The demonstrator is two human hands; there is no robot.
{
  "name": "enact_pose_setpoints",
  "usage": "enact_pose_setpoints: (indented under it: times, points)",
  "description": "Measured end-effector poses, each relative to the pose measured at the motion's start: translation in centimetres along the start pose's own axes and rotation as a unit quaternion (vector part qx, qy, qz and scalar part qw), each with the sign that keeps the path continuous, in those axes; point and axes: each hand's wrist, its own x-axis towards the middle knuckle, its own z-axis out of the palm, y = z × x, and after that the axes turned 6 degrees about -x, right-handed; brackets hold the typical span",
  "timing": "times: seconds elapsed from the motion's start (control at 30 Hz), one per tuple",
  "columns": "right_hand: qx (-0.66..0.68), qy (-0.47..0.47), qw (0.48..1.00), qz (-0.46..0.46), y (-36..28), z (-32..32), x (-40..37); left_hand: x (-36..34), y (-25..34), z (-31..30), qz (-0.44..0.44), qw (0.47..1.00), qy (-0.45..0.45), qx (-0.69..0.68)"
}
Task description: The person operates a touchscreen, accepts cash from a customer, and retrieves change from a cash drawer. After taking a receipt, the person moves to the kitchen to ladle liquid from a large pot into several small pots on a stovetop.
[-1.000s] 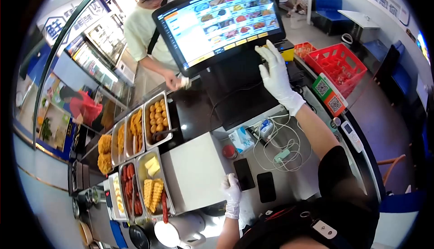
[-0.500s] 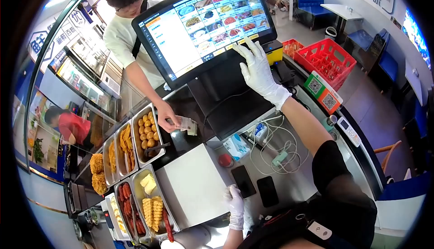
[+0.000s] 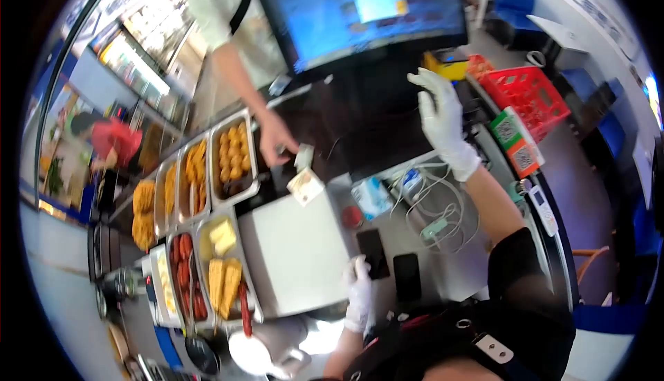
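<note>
My right hand [image 3: 446,122], in a white glove, is raised in front of the lit touchscreen [image 3: 373,14], apart from it. It is open and holds nothing. My left hand [image 3: 358,294], also gloved, rests low beside the white board [image 3: 294,256] and a black phone [image 3: 373,253]. Its fingers are loosely bent, with nothing visible in them. Across the counter, another person's hand [image 3: 277,139] reaches over to a folded banknote [image 3: 303,156]. A second banknote [image 3: 306,186] lies at the board's far edge. The screen shows a blurred pop-up window.
Metal trays hold brown eggs [image 3: 234,153], sausages [image 3: 185,270] and fried pieces [image 3: 225,287] on the left. A second phone [image 3: 407,277], a tissue pack [image 3: 372,198] and tangled white cables [image 3: 443,208] lie on the counter. A red crate [image 3: 529,101] and QR-code signs [image 3: 515,142] stand right.
My right hand has drawn back from the screen, which has switched from the food menu to a pop-up. The banknotes are now spread apart, one nearer me. My left hand stays low beside the board.
</note>
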Motion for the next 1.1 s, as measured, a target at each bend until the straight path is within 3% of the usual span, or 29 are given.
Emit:
enact_pose_setpoints:
  times: [0.1,0.23,0.3,0.4,0.47,0.53,0.63,0.73,0.87,1.0,1.07,1.1]
  points:
    - [0.062,-0.077,0.995,0.025,-2.8,0.2,-3.5,0.1,0.3,0.2,0.151,0.985,0.007,0.082]
    - [0.161,-0.231,0.959,0.038,-5.7,2.3,-10.1,0.4,1.7,0.3,0.094,0.995,0.0,0.034]
    - [0.199,-0.284,0.937,0.042,-8.1,3.2,-12.5,1.3,2.3,0.5,0.026,0.995,0.035,-0.093]
    - [0.223,-0.336,0.915,0.026,-11.3,4.1,-15.1,6.6,4.2,-0.8,0.192,0.965,0.174,0.036]
    - [0.168,-0.379,0.91,0.003,-12.3,4.1,-15.2,9.8,8.2,-1.0,0.189,0.95,0.202,0.142]
    - [0.197,-0.334,0.922,-0.002,-12.1,4.5,-14.5,13.7,10.7,-0.9,0.165,0.903,0.238,0.318]
    - [0.174,-0.265,0.948,-0.012,-10.3,4.1,-11.6,19.0,11.6,-0.1,0.18,0.829,0.273,0.453]
    - [0.167,-0.182,0.968,-0.032,-7.6,3.2,-7.2,21.1,12.4,1.2,0.13,0.822,0.235,0.503]
    - [0.08,-0.092,0.992,-0.045,-3.9,1.1,-0.1,22.5,10.8,0.8,0.093,0.829,0.147,0.532]
    - [-0.026,-0.032,0.997,-0.061,-1.5,0.5,6.6,21.2,10.1,0.6,0.193,0.856,0.189,0.441]
    - [-0.008,-0.008,0.998,-0.055,-0.9,1.1,8.9,20.3,9.8,-0.3,0.118,0.923,0.133,0.342]
    - [-0.01,0.007,0.998,-0.06,-0.8,1.2,9.9,20.9,7.8,-1.4,0.122,0.954,0.115,0.249]
